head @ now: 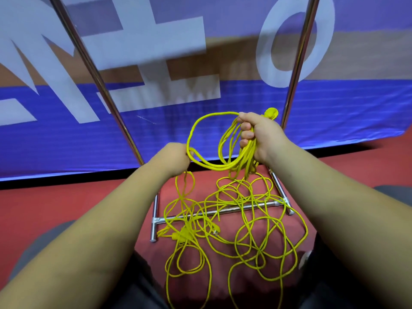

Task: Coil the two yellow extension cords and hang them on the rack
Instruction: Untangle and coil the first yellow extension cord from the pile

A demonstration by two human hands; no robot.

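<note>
My right hand (pixel 258 134) grips a bundle of yellow cord loops (pixel 236 152), with a yellow plug end (pixel 271 113) poking out above my fist. A single strand arcs from that bundle to my left hand (pixel 176 157), which pinches it. From there the cord drops to a loose yellow tangle (pixel 234 219) spread over the red floor. A yellow plug and socket (pixel 185 234) lie in the tangle near the rack's left foot. The chrome rack (pixel 214 212) stands in front of me, and its base bar runs under the tangle.
The rack's two uprights (pixel 93 70) (pixel 301 59) rise on either side of my hands. Behind them hangs a blue banner (pixel 66 134) with big white letters. My knees in dark trousers (pixel 44 253) frame the red floor (pixel 44 206).
</note>
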